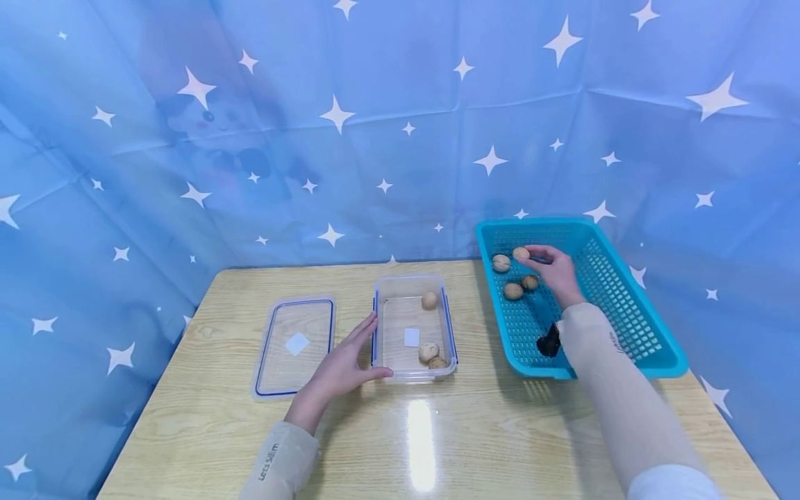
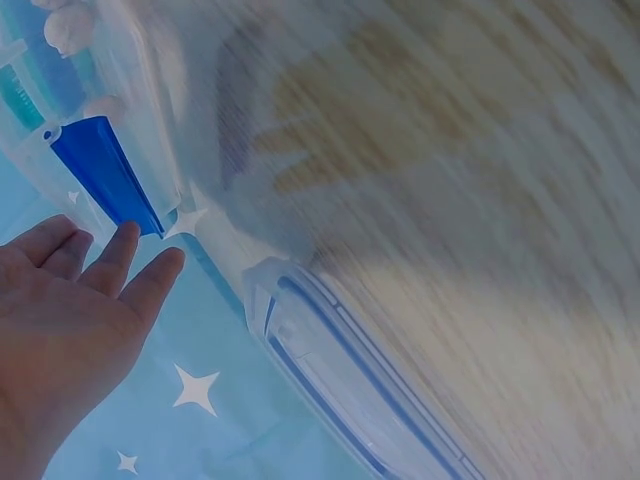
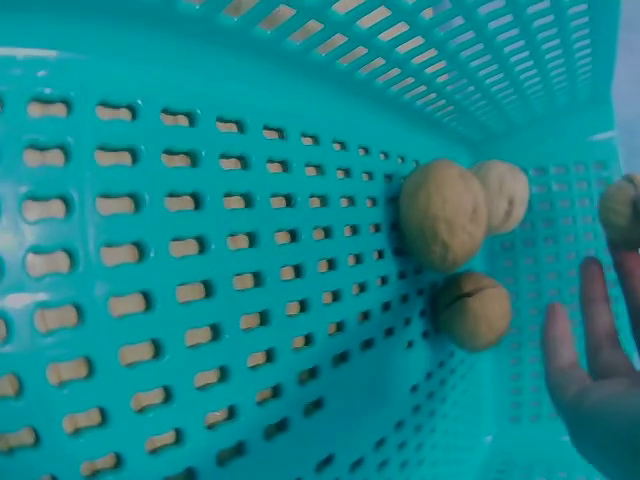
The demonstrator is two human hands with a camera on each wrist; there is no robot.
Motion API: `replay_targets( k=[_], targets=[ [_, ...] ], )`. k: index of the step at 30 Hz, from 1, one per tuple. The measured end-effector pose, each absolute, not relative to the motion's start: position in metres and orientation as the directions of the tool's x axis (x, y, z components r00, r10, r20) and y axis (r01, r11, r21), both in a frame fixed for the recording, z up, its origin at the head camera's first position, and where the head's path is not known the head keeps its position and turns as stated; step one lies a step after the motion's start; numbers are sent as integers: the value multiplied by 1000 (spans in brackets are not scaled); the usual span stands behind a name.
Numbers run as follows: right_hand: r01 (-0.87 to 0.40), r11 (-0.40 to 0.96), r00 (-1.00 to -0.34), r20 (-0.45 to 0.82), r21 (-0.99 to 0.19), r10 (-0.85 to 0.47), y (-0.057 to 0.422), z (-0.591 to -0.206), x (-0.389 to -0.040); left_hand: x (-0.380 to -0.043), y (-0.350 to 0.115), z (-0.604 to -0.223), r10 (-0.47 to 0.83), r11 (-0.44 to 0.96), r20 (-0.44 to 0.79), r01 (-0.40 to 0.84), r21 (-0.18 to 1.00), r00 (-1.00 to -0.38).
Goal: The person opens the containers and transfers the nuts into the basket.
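Observation:
My right hand (image 1: 555, 274) pinches a walnut (image 1: 521, 254) between its fingertips, over the far left part of the turquoise basket (image 1: 637, 312). Three more walnuts lie in the basket near it, one of them cracked along its shell (image 3: 474, 311). With fingers spread, my left hand (image 1: 342, 366) touches the left side of a clear plastic box (image 1: 415, 279), fingertips by its blue latch (image 2: 107, 175). Inside that box, one walnut (image 1: 429, 300) sits at the back and two (image 1: 428, 352) at the front right corner.
A clear lid (image 1: 296, 347) with a blue seal lies flat on the wooden table (image 1: 350, 444), left of the box. A black wrist camera (image 1: 549, 341) is strapped at the right wrist. Behind the table hangs a blue curtain (image 1: 400, 139) with white stars.

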State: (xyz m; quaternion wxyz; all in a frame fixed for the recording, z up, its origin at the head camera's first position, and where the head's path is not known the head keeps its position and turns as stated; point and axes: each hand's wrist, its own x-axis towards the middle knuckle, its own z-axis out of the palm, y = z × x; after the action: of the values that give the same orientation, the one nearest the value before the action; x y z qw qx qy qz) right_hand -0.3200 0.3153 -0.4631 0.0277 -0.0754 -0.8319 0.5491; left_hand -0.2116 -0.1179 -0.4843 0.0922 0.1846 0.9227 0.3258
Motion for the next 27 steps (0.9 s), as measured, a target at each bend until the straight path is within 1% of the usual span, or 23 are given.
replay_targets(
  k=[2, 8, 17, 23, 27],
  targets=[
    [115, 372, -987, -63, -921, 149, 317, -467, -320, -212, -118, -485, 401, 720, -48, 283, 633, -915],
    [149, 390, -985, -101, -909, 141, 320, -476, -320, -213, -118, -485, 406, 726, -48, 290, 623, -912],
    [173, 413, -985, -159, -894, 68, 320, -480, -320, -212, -119, -484, 399, 724, -57, 277, 632, -915],
    [176, 421, -984, -173, -890, 44, 323, -483, -321, -211, -118, -483, 399, 718, -62, 270, 642, -915],
    [171, 422, -985, -165, -890, 51, 325, -484, -320, -211, -118, -483, 402, 717, -64, 271, 643, -913]
  ],
)
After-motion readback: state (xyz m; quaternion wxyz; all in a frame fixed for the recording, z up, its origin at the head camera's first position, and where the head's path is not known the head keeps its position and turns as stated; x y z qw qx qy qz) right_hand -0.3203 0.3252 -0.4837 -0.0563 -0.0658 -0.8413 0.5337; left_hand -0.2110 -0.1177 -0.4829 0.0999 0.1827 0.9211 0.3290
